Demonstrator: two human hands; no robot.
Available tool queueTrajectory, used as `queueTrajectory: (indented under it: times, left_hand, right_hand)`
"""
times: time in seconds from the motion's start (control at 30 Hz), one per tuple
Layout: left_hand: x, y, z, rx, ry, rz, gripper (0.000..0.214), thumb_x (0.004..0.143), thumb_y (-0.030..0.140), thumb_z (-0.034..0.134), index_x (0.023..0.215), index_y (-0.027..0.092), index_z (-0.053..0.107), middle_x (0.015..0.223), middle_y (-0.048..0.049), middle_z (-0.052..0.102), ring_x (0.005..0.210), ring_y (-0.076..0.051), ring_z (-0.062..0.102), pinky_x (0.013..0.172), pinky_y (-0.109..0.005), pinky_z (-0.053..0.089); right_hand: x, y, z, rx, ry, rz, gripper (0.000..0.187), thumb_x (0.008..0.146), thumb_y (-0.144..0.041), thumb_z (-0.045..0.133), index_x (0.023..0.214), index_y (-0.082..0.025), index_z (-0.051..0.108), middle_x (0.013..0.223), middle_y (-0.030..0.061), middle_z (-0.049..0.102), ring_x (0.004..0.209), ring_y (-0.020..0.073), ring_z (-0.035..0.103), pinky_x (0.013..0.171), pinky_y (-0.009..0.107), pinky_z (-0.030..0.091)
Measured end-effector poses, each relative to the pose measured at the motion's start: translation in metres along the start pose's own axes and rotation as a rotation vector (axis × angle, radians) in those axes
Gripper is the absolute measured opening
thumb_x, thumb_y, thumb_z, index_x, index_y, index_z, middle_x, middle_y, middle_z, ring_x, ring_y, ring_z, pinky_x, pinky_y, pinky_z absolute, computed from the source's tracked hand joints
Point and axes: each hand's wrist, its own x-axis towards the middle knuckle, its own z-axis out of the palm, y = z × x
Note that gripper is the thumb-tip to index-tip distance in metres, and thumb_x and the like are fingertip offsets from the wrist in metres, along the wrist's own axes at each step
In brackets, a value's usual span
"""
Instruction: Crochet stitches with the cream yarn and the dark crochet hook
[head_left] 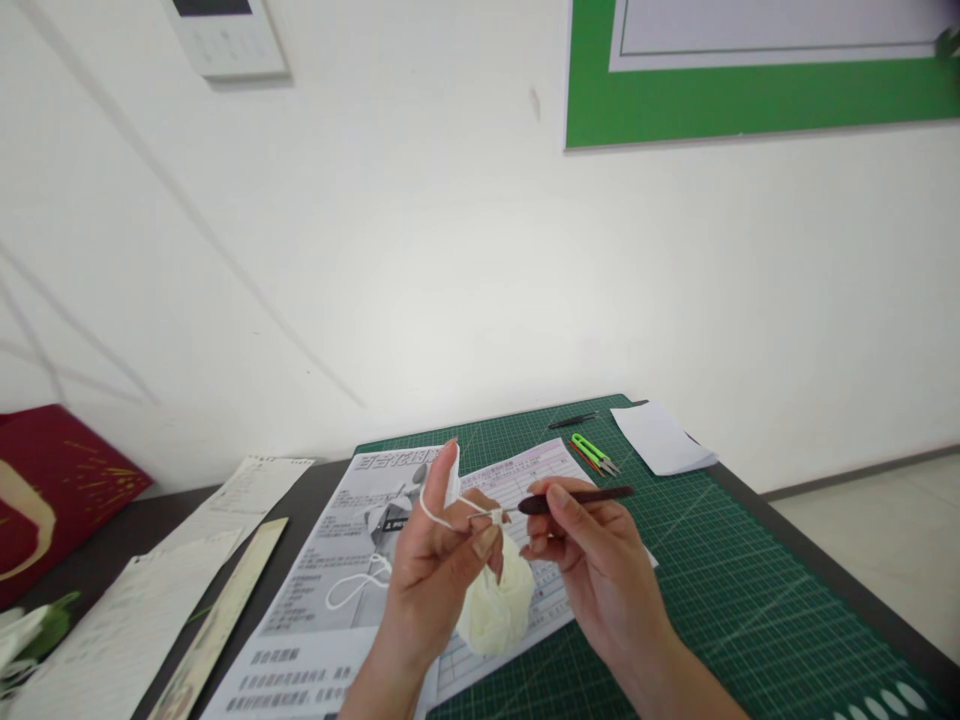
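Observation:
My left hand [435, 550] has its index finger raised with white yarn [433, 510] wrapped round it. Its thumb and other fingers pinch a small piece of white crochet work [497, 517]. In my right hand [592, 550] is a crochet hook with a dark brown handle [574, 499], gripped like a pen. The hook's thin metal shaft points left and meets the crochet work. Behind and below the hands sits a ball of pale cream yarn [499, 610], partly hidden by my left fingers. A loose yarn loop [356, 590] lies to the left of my left hand.
Printed sheets [300, 610] lie on a green cutting mat [720, 590]. Green thread snips [592, 452], black tweezers [574, 420] and white paper [664, 438] lie toward the back. Left are a ruler-like strip [225, 610], handwritten pages [135, 610] and a red bag [60, 480]. A wall rises behind.

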Motion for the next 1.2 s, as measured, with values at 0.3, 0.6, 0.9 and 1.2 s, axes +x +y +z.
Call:
queueTrajectory:
  times: [0.3, 0.6, 0.9, 1.2]
  left_hand:
    - [-0.004, 0.003, 0.018, -0.216, 0.157, -0.137, 0.073, 0.080, 0.008, 0.060, 0.139, 0.042, 0.034, 0.063, 0.0046, 0.054, 0.059, -0.009, 0.048, 0.063, -0.019, 0.041]
    - [-0.002, 0.013, 0.007, -0.457, 0.064, -0.277, 0.082, 0.071, -0.002, 0.055, 0.143, 0.029, 0.029, 0.061, 0.0014, 0.054, 0.050, -0.006, 0.043, 0.060, -0.018, 0.042]
    - [-0.002, 0.021, 0.006, -0.427, 0.017, -0.212, 0.078, 0.072, 0.005, 0.054, 0.142, 0.031, 0.032, 0.050, 0.0022, 0.052, 0.052, -0.010, 0.040, 0.065, -0.026, 0.044]
    - [-0.002, 0.025, 0.005, -0.430, 0.043, -0.218, 0.077, 0.070, 0.004, 0.055, 0.141, 0.028, 0.035, 0.045, 0.0031, 0.051, 0.052, -0.012, 0.042, 0.066, -0.026, 0.045]
  right_hand:
    - [-0.014, 0.006, -0.012, -0.931, -0.336, -1.072, 0.048, 0.076, 0.005, 0.056, 0.119, -0.015, 0.061, 0.095, 0.0131, 0.071, 0.086, 0.0208, 0.066, 0.070, 0.033, 0.058]
    - [-0.011, 0.003, -0.005, -0.663, -0.335, -0.879, 0.031, 0.082, -0.004, 0.057, 0.105, -0.022, 0.069, 0.087, 0.0064, 0.071, 0.077, 0.0188, 0.064, 0.068, 0.034, 0.053]
    - [-0.011, 0.010, -0.009, -0.248, -0.258, -0.526, 0.013, 0.084, -0.021, 0.064, 0.093, -0.025, 0.072, 0.081, 0.0005, 0.071, 0.076, 0.0134, 0.064, 0.069, 0.024, 0.051]
    - [-0.008, 0.007, -0.007, -0.081, -0.151, -0.307, 0.010, 0.076, -0.028, 0.073, 0.083, -0.022, 0.074, 0.074, 0.0005, 0.071, 0.063, 0.0118, 0.066, 0.062, 0.022, 0.054]
